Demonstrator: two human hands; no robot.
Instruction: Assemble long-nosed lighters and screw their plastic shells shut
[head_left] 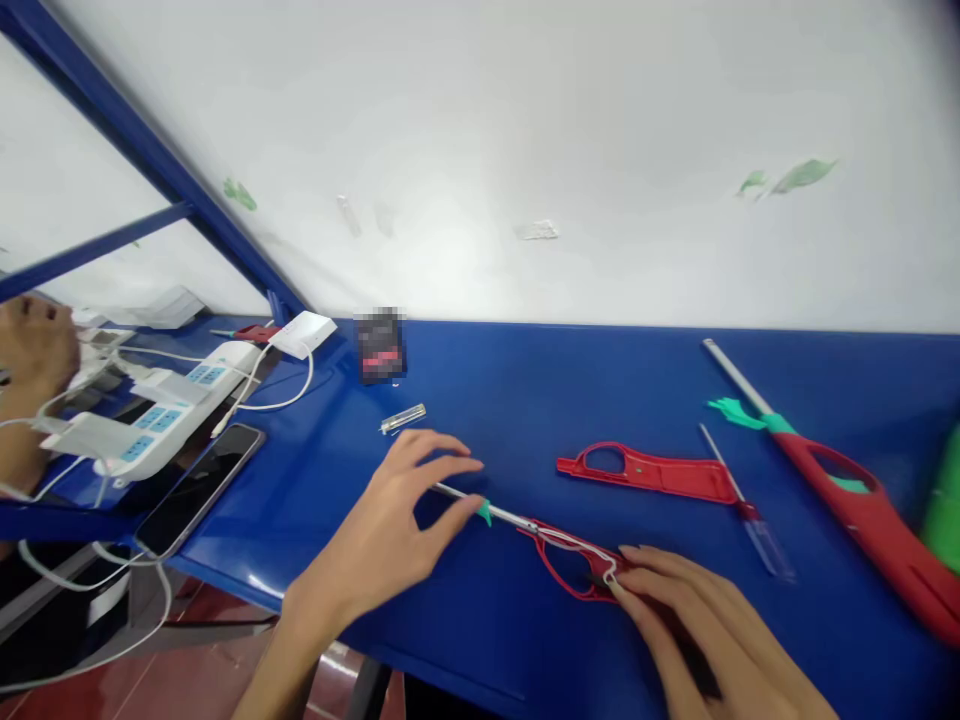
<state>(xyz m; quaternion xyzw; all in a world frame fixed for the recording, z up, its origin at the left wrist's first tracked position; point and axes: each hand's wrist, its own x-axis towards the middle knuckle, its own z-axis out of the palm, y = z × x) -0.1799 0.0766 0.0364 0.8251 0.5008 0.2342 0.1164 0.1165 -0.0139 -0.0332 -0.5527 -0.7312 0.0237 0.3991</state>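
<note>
An opened lighter with a long metal tube (512,517) lies on the blue table, white wire running along its red handle half (559,575). My left hand (397,510) arches over the tube, fingers apart, its thumb by the small green piece (485,512). At the handle end, my right hand (697,610) has its fingers closed on the red half beside the looped wire; the palm hides the rest. Beyond them rests the loose red cover half (660,474). A screwdriver (754,525) with a clear handle lies right of it.
A whole red lighter (847,490) lies at right, near a green object (943,510). A small clear part (403,418) and a blurred dark packet (381,347) sit toward the wall. Phone (201,490), power strip (180,405) and cables occupy the left, where another person's hand (37,345) shows.
</note>
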